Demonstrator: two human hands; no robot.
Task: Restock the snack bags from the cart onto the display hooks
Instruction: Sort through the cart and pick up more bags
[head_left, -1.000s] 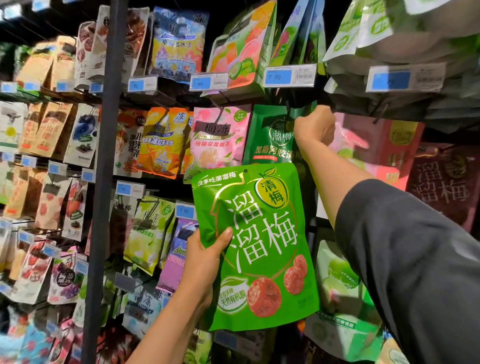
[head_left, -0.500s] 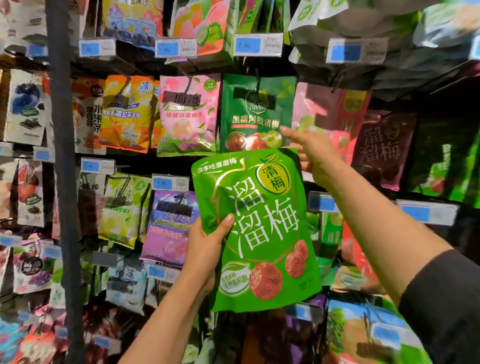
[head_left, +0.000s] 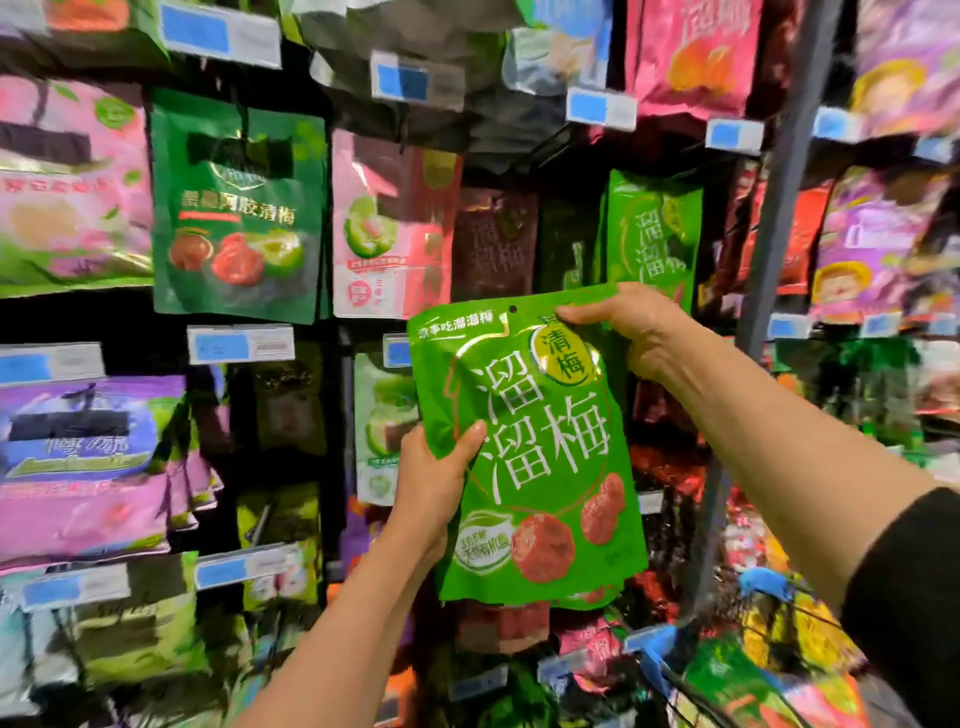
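Gripping the green snack bag, left hand clasps its edge, right hand pinches its top.

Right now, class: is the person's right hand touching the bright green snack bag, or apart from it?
Touching. The head view shows the right hand pinching the top right corner of the bright green snack bag, fingers curled over its edge.

"溜溜梅" and "清梅" on green bag
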